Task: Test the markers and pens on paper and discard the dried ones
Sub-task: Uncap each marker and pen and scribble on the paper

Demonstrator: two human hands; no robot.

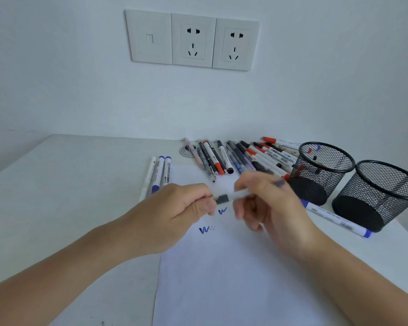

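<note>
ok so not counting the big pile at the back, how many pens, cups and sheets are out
mesh cups: 2
left pens: 3
marker by the cups: 1
held pen: 1
paper: 1
total: 8

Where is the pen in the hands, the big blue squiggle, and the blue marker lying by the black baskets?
pen (239, 195): head view, on its clear barrel.
blue squiggle (204, 230): head view, on its thick strokes.
blue marker (336, 218): head view, on its mid-barrel.
</note>
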